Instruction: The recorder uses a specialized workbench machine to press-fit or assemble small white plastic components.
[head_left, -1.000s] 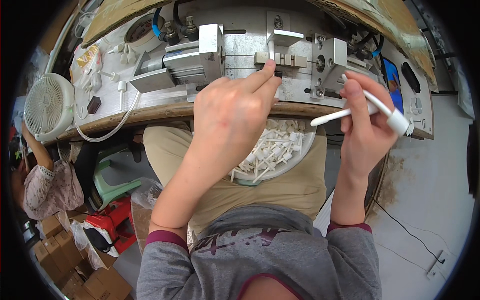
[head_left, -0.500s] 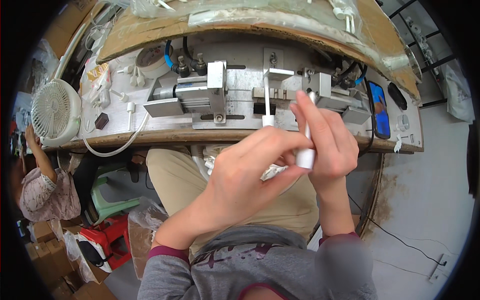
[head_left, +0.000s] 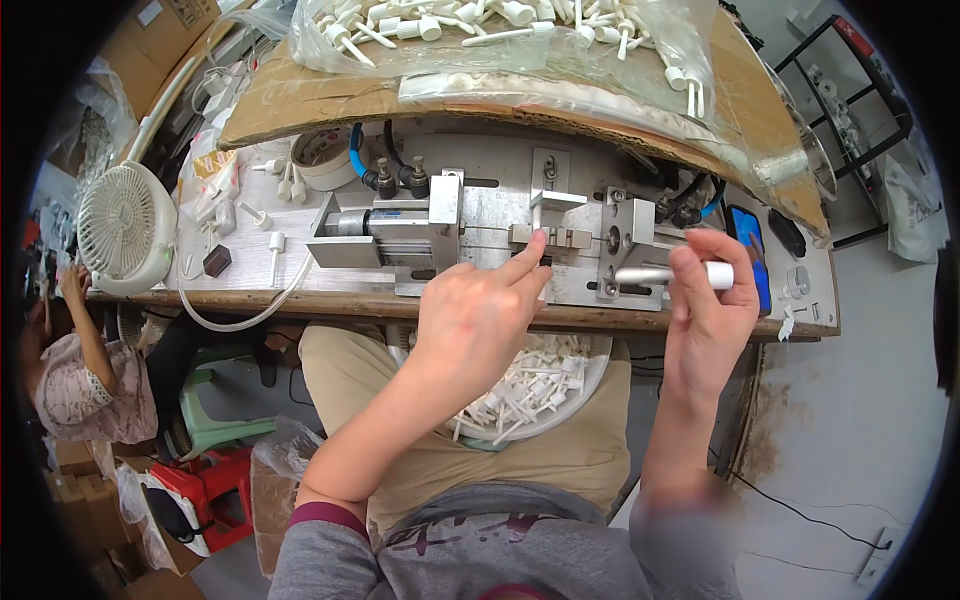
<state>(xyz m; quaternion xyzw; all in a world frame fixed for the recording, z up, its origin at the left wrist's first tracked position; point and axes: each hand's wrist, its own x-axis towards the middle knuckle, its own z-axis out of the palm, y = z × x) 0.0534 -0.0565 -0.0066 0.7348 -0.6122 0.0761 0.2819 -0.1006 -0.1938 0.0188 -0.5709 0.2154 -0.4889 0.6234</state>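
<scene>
My left hand reaches over the bench front with its index finger outstretched. The fingertip rests at the steel holding block, over the near end of a white plastic rod; its thumb is hidden. Off to the right, my right hand is raised, its thumb and fingers closed around a white capped stick. The stick points left and the cap sits among the fingers. A bowl heaped with similar white capped sticks rests on my lap, partly behind my left hand.
Metal clamp units flank the block, one left and one right. Behind them a cardboard sheet bears bagged white pieces. A fan stands left, a phone lies right. Another person's arm shows far left.
My hands have parted. The left moved forward to the block; the right moved right with the capped stick, turning it from upright to sideways. The bowl has come into fuller view.
</scene>
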